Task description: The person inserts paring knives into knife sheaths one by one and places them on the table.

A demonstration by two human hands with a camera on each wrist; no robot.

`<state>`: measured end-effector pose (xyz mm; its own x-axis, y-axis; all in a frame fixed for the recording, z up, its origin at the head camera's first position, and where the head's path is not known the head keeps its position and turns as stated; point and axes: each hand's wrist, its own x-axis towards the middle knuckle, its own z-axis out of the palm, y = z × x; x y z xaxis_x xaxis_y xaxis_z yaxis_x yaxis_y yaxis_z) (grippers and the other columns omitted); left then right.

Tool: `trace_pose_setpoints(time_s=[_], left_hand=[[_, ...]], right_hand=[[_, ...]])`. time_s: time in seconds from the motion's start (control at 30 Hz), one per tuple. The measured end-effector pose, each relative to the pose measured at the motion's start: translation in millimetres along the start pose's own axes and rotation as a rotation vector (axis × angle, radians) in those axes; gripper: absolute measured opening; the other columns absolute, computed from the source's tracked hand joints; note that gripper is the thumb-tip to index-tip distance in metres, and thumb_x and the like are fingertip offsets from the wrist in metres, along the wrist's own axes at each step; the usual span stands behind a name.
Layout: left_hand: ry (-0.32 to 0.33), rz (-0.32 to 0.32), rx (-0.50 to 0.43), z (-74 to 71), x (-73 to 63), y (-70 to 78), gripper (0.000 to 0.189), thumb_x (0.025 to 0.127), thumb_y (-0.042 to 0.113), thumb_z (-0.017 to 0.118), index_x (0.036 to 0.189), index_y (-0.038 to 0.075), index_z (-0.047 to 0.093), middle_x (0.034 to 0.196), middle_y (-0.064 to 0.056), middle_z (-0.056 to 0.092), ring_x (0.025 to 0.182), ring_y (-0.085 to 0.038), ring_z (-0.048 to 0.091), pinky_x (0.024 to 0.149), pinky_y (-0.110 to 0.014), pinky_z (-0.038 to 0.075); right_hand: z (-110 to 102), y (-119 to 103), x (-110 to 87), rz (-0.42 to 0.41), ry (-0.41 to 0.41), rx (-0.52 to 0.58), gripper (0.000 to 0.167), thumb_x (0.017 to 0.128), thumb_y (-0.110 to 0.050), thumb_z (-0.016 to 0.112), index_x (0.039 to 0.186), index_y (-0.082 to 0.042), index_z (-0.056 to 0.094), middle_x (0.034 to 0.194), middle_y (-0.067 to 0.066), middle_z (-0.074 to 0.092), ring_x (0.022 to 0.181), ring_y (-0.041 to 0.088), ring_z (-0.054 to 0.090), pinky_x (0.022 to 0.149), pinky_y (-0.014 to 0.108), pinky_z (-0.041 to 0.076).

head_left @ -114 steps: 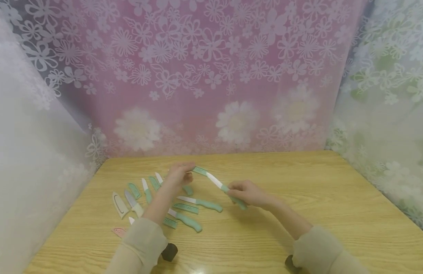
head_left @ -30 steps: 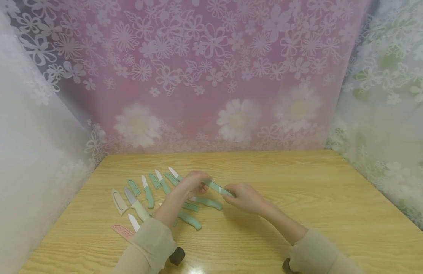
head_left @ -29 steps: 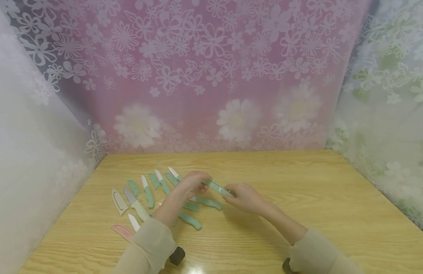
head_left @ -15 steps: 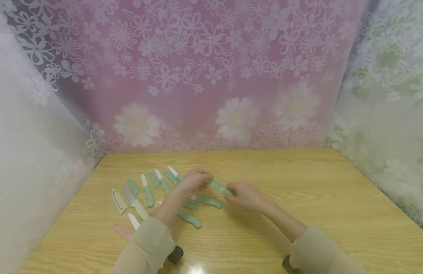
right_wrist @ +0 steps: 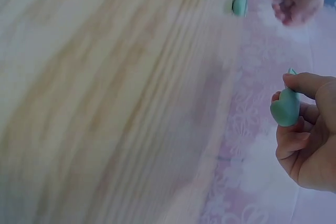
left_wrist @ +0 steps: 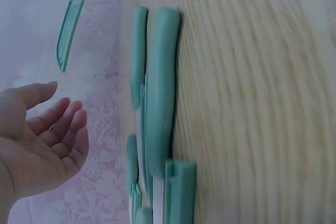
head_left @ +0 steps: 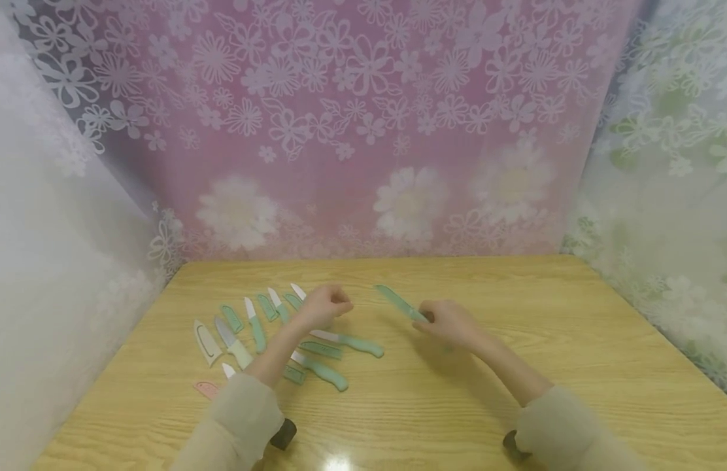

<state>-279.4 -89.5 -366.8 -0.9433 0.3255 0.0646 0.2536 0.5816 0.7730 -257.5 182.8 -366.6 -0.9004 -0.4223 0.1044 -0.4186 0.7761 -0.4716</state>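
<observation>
My right hand (head_left: 454, 325) grips a green-handled knife whose blade is covered by a green sheath (head_left: 395, 302); the sheath points up and left above the table. In the right wrist view the rounded handle end (right_wrist: 286, 107) shows between thumb and fingers. My left hand (head_left: 322, 307) hovers left of the sheath's tip, apart from it. Its fingers are loosely bent with nothing in them, as the left wrist view of the palm (left_wrist: 42, 150) confirms. Below it lie a bare-bladed green knife (head_left: 361, 344) and a loose green sheath (head_left: 321, 349).
On the wooden table's left half lie several more green knives and sheaths, including a green knife (head_left: 325, 375) nearer me. Further left are a cream knife (head_left: 240, 353), a cream sheath (head_left: 206, 341) and a pink sheath (head_left: 207, 390). A floral curtain (head_left: 340, 163) hangs behind.
Earlier the blade was bare and the left hand held the sheath at its tip. The sheath now covers the blade. The left hand has let go, and the right hand has moved right with the knife.
</observation>
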Motion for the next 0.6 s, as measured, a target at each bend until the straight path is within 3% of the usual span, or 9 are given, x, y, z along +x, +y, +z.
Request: trace_pose_setpoints(time_s=[0.17,0.33,0.5,0.6], left_hand=[[-0.117,0.069,0.187,-11.5,-12.0,-8.7,0.008,0.085,0.009,0.064,0.089,0.002,0.063,0.092,-0.007,0.062,0.09,-0.025,0.058,0.079,-0.041,0.051],[-0.24,0.072,0.357,-20.3,-26.9,-19.7,0.013,0.082,0.007,0.066,0.094,0.002,0.064,0.091,-0.005,0.062,0.087,-0.024,0.058,0.078,-0.04,0.051],[-0.274,0.013,0.403,-26.1,-36.6,-25.5,0.016,0.075,0.009,0.073,0.089,0.007,0.066,0.088,0.0,0.062,0.082,-0.02,0.057,0.074,-0.039,0.051],[-0.278,0.001,0.413,-28.3,-38.9,-27.8,0.017,0.074,0.011,0.075,0.088,0.008,0.066,0.088,0.001,0.062,0.082,-0.019,0.057,0.075,-0.038,0.051]], right_hand=[[-10.1,20.6,-4.0,0.004,0.012,0.012,0.018,0.089,-0.022,0.061,0.084,-0.004,0.061,0.072,-0.001,0.06,0.061,0.013,0.052,0.056,0.029,0.046],[-25.2,45.2,-8.8,0.054,0.016,0.034,0.023,0.092,-0.026,0.057,0.085,-0.005,0.061,0.079,0.003,0.062,0.07,0.018,0.055,0.063,0.035,0.049],[-41.5,69.2,-16.7,0.095,0.034,0.086,0.03,0.094,-0.028,0.054,0.093,0.001,0.062,0.09,0.012,0.065,0.082,0.026,0.059,0.07,0.045,0.051],[-48.3,81.8,-22.5,0.128,0.038,0.097,0.034,0.095,-0.029,0.052,0.096,0.004,0.061,0.092,0.014,0.064,0.083,0.028,0.058,0.071,0.045,0.051]])
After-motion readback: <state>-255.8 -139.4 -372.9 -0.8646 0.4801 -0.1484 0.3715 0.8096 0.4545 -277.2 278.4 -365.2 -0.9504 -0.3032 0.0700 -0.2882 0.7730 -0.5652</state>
